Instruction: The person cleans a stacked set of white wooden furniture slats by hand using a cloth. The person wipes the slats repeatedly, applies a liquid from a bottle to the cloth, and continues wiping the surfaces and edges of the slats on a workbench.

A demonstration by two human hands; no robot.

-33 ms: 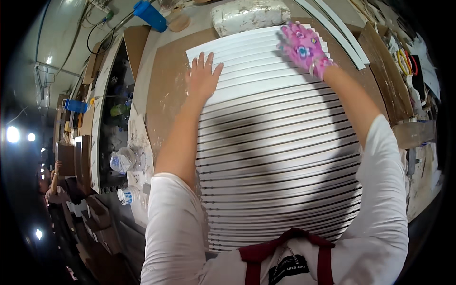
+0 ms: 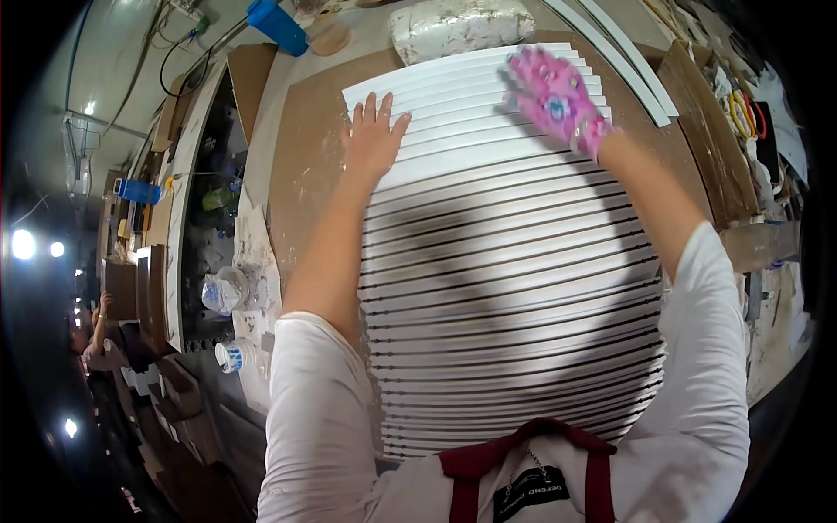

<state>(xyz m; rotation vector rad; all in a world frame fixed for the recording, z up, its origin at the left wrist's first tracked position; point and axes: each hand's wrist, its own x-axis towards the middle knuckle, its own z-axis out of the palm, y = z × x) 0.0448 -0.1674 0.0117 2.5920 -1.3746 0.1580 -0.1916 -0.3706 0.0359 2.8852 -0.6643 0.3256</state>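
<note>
A large set of long white slats (image 2: 514, 288) lies crosswise in front of me on a brown board (image 2: 301, 148). At the far part the slats sit edge to edge; nearer to me dark gaps show between them. My left hand (image 2: 373, 139), bare, rests flat on the slats' far left end with its fingers spread. My right hand (image 2: 554, 96) wears a pink flowered glove and lies over the far right part of the slats, palm down. Its fingers are somewhat blurred but look stretched out, and I see nothing held in it.
A plastic-wrapped white bundle (image 2: 462, 28) lies just beyond the slats. Two thin white strips (image 2: 623, 57) are at the far right, beside a cardboard box (image 2: 711, 131) with tools. A blue bottle (image 2: 277, 28) stands far left. Further left, another person (image 2: 103, 349) raises an arm.
My right hand has shifted slightly to the left and toward me over the slats. My left hand stays in place.
</note>
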